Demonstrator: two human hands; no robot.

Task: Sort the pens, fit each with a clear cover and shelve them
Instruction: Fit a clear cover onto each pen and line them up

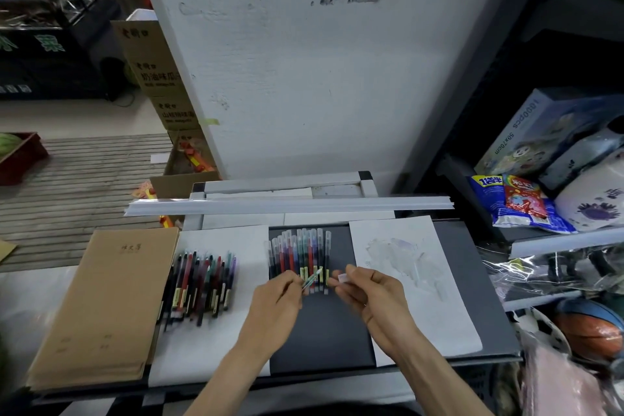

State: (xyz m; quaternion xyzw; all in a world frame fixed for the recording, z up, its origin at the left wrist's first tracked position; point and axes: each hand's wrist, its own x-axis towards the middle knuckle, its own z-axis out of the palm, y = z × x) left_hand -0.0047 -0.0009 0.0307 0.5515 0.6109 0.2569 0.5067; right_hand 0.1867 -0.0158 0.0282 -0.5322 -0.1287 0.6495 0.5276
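Note:
My left hand (275,306) pinches a green pen (311,279) by its barrel, its tip pointing up and right. My right hand (366,287) pinches a small clear cover (342,278) just to the right of the pen's tip; the two do not touch. Behind them a row of covered pens (299,257) lies side by side on the dark mat (320,331). A loose bunch of uncovered pens (201,284) lies on the white sheet (209,341) to the left.
A stack of brown notebooks (104,307) lies at the left. Another white sheet (415,280), with faint clear shapes on it, lies at the right. A long white rail (287,204) crosses the back. Shelves with a puzzle box (540,132) and snack packs (516,203) stand to the right.

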